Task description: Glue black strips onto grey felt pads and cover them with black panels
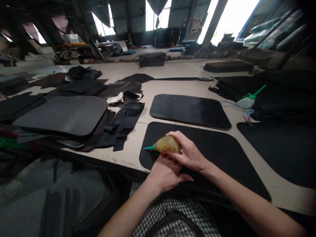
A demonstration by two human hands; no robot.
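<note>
My right hand (187, 149) is wrapped around a yellowish squeeze bottle (167, 144), tilted on its side with its green nozzle pointing left. The nozzle tip is over the left end of a black rounded-corner sheet (212, 148) at the table's front edge. Below the bottle, my left hand (166, 172) is stretched out by the sheet's near edge, its thumb spread to the right. The bottle and my right hand partly hide its fingertips. Just beyond lies a smaller, shinier black panel (190, 110), which neither hand touches.
Stacked dark panels (64, 113) and black strips (123, 121) lie on the left, near a phone (131, 95) and a crumpled white cloth (115, 99). To the right are a white bottle with green nozzle (247, 102), small scissors (249, 116) and another black sheet (283, 148).
</note>
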